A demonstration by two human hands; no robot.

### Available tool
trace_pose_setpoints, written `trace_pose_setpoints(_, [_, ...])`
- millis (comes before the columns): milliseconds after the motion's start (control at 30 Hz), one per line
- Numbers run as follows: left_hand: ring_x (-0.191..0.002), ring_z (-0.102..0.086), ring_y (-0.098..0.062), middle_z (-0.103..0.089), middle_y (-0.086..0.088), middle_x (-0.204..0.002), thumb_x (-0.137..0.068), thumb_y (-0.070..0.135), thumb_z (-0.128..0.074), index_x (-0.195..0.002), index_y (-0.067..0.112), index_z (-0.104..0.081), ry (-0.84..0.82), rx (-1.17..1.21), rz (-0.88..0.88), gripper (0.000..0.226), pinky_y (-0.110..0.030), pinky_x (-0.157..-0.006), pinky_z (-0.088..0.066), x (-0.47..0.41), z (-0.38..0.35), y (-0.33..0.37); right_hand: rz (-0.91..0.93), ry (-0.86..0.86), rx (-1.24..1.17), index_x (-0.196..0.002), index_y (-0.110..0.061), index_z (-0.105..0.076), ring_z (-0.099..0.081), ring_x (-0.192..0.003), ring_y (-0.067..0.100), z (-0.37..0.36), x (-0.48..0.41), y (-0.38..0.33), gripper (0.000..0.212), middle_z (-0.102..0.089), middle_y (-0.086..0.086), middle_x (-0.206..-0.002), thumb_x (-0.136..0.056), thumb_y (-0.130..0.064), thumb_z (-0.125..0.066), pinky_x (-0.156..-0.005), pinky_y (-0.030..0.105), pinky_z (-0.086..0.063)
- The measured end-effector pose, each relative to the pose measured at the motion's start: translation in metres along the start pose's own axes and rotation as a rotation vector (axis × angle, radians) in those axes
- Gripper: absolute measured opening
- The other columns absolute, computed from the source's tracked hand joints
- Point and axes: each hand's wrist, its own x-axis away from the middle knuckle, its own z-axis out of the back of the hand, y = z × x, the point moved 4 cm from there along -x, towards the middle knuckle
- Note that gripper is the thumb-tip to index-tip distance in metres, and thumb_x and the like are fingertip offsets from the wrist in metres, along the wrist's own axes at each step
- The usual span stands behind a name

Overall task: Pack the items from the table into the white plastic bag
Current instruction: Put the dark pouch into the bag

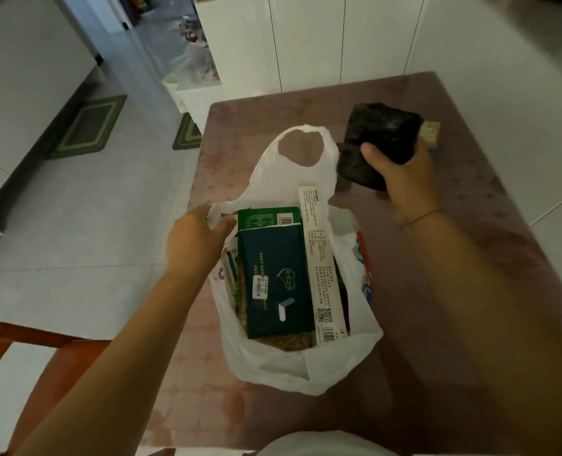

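Observation:
The white plastic bag (335, 366) lies open on the table (454, 291). Inside it I see a dark blue tissue pack (273, 284), a green box (266, 217) behind it, and a long white box (320, 258) along the right side. My left hand (197, 241) pinches the bag's left handle and holds the mouth open. My right hand (401, 172) is closed around a black shiny packet (381, 136), held just above the table to the right of the bag's far handle. A small beige packet (430, 133) peeks out behind the black one.
The table has a pinkish patterned cover; its left edge runs beside a tiled floor with two green mats (88, 126). White cabinets (306, 41) stand beyond the far edge. A wooden chair part (26, 340) is at lower left.

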Motion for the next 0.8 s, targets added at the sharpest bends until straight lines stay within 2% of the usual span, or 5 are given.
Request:
trace_pose_setpoints(133, [-0.066,-0.062,-0.02,-0.064,-0.004,-0.083,-0.086,0.041,-0.06,-0.103,0.013,-0.062,-0.078,-0.044,0.013,0.033,-0.03,-0.059,-0.05,-0.014,-0.001,0.005,-0.163,-0.316,-0.281,-0.123,-0.013,-0.056,-0.064,-0.107,0.019,-0.065,0.037,-0.025,0.046,-0.065,0.007,-0.119,-0.08,-0.015,-0.071,-0.088,0.033,-0.055])
trace_pose_setpoints(233, [-0.072,-0.064,-0.023,-0.064,-0.004,-0.083,-0.082,0.041,-0.063,-0.089,0.014,-0.062,-0.152,-0.122,0.03,0.028,-0.033,-0.065,-0.052,-0.031,-0.004,0.004,-0.303,-0.449,-0.268,-0.123,-0.012,-0.056,-0.06,-0.112,0.025,-0.096,0.056,-0.012,0.042,-0.063,0.011,-0.122,-0.083,-0.008,-0.066,-0.095,0.04,-0.051])
trace_pose_setpoints(433, [-0.092,-0.059,-0.022,-0.063,-0.006,-0.11,-0.074,0.047,-0.071,-0.114,0.013,-0.059,-0.295,-0.305,-0.066,0.053,-0.032,-0.071,-0.043,-0.072,-0.013,0.013,-0.298,-0.316,-0.005,-0.126,-0.011,-0.045,-0.055,-0.114,0.022,-0.101,0.048,0.021,0.059,-0.057,0.004,-0.122,-0.075,-0.01,-0.075,-0.092,0.032,-0.049])
trace_pose_setpoints(600, [-0.077,-0.052,-0.021,-0.063,-0.011,-0.096,-0.083,0.035,-0.065,-0.097,0.007,-0.06,-0.421,-0.394,-0.221,0.031,-0.029,-0.069,-0.04,-0.092,-0.034,0.039,-0.277,-0.251,0.064,-0.124,-0.013,-0.041,-0.051,-0.113,0.02,-0.101,0.034,0.041,0.062,-0.054,0.001,-0.121,-0.073,-0.009,-0.077,-0.085,0.028,-0.046])
trace_pose_setpoints(800, [-0.074,-0.052,-0.026,-0.052,-0.006,-0.07,-0.091,0.014,-0.048,-0.079,0.004,-0.061,-0.295,-0.243,-0.252,0.021,-0.032,-0.066,-0.043,-0.114,-0.033,0.058,-0.343,-0.275,0.085,-0.128,-0.01,-0.037,-0.052,-0.119,0.026,-0.117,0.024,0.051,0.066,-0.052,0.01,-0.131,-0.075,-0.015,-0.075,-0.096,0.038,-0.047])
